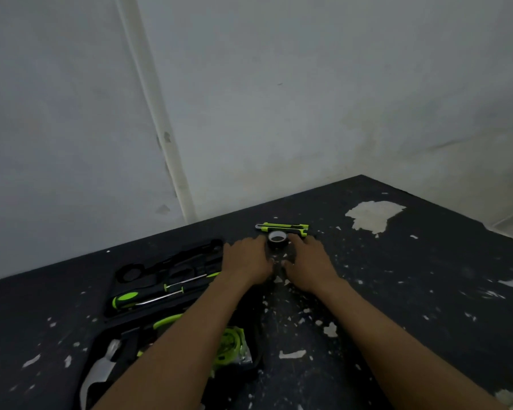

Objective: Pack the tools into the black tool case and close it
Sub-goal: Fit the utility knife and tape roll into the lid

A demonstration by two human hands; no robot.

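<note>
- The black tool case (160, 294) is seen lying open on the dark, paint-flecked counter (427, 291), to the left of the forearms, with both halves spread flat.
- A green-handled screwdriver (131, 300) and thinner metal shafts are seated in the far half; another green-handled tool (168, 320) and a green item wrapped in clear plastic (230, 344) are seen in the near half, partly hidden by the left forearm.
- A round recess (129, 273) and a long shaped recess in the far half are judged to be unfilled.
- A roll of black tape (276, 240) stands on the counter beyond the case, with a green and black utility knife (285, 227) lying just behind it; both are not yet packed.
- The left hand (246, 261) and the right hand (308, 261) are laid palm down either side of the roll, fingertips at its sides. Whether the roll is actually gripped cannot be told; neither hand is clenched.
- The task is judged partly done: the tape and knife are left to be stowed, and the case is left to be closed.
- No brand, label or writing can be read on any tool or on the case.
</note>
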